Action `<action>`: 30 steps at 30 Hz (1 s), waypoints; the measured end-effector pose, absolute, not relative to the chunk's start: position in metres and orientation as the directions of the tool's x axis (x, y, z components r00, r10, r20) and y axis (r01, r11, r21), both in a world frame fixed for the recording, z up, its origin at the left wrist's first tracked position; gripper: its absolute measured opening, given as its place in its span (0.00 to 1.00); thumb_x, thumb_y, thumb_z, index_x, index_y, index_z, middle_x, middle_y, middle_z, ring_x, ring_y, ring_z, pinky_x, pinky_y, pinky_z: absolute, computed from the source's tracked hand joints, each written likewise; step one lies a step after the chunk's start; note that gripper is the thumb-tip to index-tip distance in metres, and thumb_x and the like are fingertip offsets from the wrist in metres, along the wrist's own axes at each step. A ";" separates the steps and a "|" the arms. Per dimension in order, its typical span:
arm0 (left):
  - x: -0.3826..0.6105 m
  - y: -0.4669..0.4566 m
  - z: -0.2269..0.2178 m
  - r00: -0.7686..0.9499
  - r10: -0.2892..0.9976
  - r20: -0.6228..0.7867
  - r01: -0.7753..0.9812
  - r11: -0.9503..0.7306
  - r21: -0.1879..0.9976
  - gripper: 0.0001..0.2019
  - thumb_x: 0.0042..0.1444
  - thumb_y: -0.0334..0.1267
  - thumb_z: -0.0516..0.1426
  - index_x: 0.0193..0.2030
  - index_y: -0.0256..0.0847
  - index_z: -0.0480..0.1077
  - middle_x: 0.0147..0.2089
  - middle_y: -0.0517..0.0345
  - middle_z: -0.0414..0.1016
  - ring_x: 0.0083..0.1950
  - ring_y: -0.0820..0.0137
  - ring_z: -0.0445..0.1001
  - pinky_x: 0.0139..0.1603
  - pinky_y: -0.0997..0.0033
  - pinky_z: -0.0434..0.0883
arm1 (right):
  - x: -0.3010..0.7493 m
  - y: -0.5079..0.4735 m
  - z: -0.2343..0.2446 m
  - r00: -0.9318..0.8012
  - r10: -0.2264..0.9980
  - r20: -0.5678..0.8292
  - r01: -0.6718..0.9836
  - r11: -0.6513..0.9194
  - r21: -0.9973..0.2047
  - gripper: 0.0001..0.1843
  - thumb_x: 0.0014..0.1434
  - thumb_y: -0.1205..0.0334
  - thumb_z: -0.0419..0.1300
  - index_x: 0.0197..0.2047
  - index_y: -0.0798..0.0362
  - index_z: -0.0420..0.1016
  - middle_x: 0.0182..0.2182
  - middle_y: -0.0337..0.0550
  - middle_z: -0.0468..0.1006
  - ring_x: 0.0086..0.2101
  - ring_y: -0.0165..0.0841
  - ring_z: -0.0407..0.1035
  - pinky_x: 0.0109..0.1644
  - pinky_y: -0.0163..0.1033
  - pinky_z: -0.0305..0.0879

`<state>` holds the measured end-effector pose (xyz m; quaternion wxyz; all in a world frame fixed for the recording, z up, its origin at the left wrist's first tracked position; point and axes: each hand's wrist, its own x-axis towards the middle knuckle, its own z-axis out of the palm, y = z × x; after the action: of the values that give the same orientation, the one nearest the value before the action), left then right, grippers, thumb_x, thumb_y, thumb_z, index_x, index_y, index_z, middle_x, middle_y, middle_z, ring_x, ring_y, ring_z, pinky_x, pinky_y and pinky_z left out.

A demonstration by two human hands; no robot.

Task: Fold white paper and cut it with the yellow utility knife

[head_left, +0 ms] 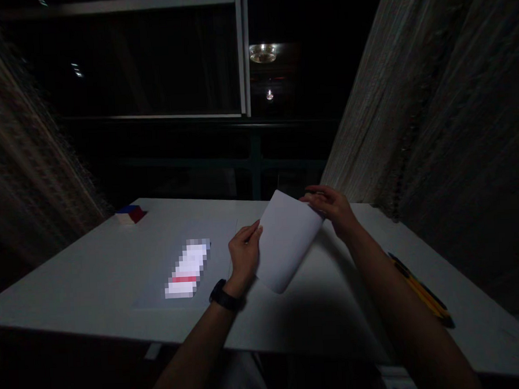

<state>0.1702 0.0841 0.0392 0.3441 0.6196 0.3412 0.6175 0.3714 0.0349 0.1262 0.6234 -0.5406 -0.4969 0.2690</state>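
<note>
Paper (288, 239): plain white on my feed.
Tabletop (93, 273): I see pale grey-white.
Small block (130, 214): blue and red above, off-white on the side facing me.
Lit screen (188, 269): pixelated, bright white with one red band.
Wristwatch (225, 297): black.
Pens (421, 293): I make out yellow with black.
Right-hand curtain (374, 107): greyish beige, striped lengthwise.
Window frame (241, 56): dull white.

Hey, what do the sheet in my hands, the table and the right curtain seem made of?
Sheet: probably matte paper; no glare, lower end seems to curve. Table: smooth white top, perhaps laminate; dim light leaves it open. Curtain: likely woven cloth, matte, hanging in folds.
</note>
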 end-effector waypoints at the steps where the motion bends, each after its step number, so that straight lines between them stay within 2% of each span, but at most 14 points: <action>1: 0.170 0.083 0.040 0.010 0.837 0.547 0.004 -0.548 0.837 0.11 0.53 0.38 0.59 0.42 0.40 0.77 0.40 0.53 0.78 0.42 0.67 0.75 0.47 0.66 0.69 | 0.374 0.038 0.138 0.293 0.905 0.307 0.263 0.233 -0.936 0.28 0.41 0.48 0.67 0.43 0.54 0.74 0.35 0.47 0.79 0.37 0.38 0.71 0.39 0.40 0.65; 4: 0.170 0.080 0.041 0.032 0.804 0.594 0.020 -0.595 0.803 0.11 0.54 0.37 0.59 0.43 0.40 0.77 0.40 0.54 0.78 0.42 0.68 0.75 0.45 0.68 0.70 | 0.372 0.046 0.163 0.093 0.969 0.227 0.427 0.168 -0.889 0.25 0.40 0.50 0.68 0.40 0.56 0.77 0.36 0.47 0.79 0.37 0.37 0.71 0.38 0.39 0.64; 6: 0.169 0.079 0.042 0.039 0.786 0.617 0.028 -0.618 0.786 0.10 0.54 0.37 0.59 0.43 0.41 0.77 0.40 0.54 0.78 0.41 0.68 0.75 0.44 0.68 0.70 | 0.365 0.051 0.170 0.020 0.987 0.160 0.484 0.130 -0.865 0.22 0.40 0.51 0.69 0.37 0.56 0.78 0.32 0.45 0.79 0.33 0.35 0.71 0.34 0.36 0.63; 8: 0.169 0.078 0.043 0.035 0.776 0.630 0.036 -0.631 0.775 0.10 0.54 0.37 0.59 0.42 0.41 0.77 0.39 0.55 0.78 0.39 0.69 0.75 0.43 0.69 0.70 | 0.359 0.054 0.173 0.022 0.991 0.129 0.552 0.096 -0.829 0.19 0.40 0.50 0.68 0.30 0.57 0.78 0.26 0.42 0.77 0.27 0.33 0.69 0.28 0.34 0.60; 11: 0.169 0.079 0.043 0.023 0.765 0.643 0.047 -0.644 0.764 0.10 0.54 0.38 0.59 0.42 0.42 0.77 0.38 0.55 0.78 0.38 0.70 0.75 0.42 0.69 0.70 | 0.355 0.055 0.172 0.075 0.983 0.167 0.623 0.084 -0.777 0.19 0.41 0.48 0.66 0.24 0.57 0.76 0.19 0.39 0.72 0.22 0.28 0.64 0.23 0.33 0.56; 25: 0.168 0.077 0.044 0.021 0.700 0.714 0.120 -0.711 0.693 0.10 0.56 0.37 0.58 0.43 0.42 0.77 0.39 0.56 0.78 0.40 0.69 0.76 0.43 0.69 0.71 | 0.362 0.051 0.169 0.038 0.988 0.149 0.582 0.100 -0.807 0.19 0.43 0.47 0.65 0.24 0.57 0.77 0.19 0.39 0.72 0.21 0.28 0.62 0.23 0.34 0.55; 30: 0.168 0.078 0.051 0.047 0.652 0.757 0.186 -0.750 0.634 0.11 0.58 0.37 0.55 0.47 0.42 0.75 0.42 0.55 0.78 0.42 0.69 0.75 0.46 0.67 0.70 | 0.355 0.048 0.173 0.070 0.982 0.174 0.599 0.098 -0.794 0.19 0.43 0.47 0.64 0.25 0.57 0.77 0.19 0.39 0.71 0.21 0.28 0.62 0.24 0.34 0.55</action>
<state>0.1684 0.0776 0.0510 0.1871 0.6989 0.2998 0.6218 0.3555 0.0479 0.1726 0.3829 -0.6233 -0.6344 0.2499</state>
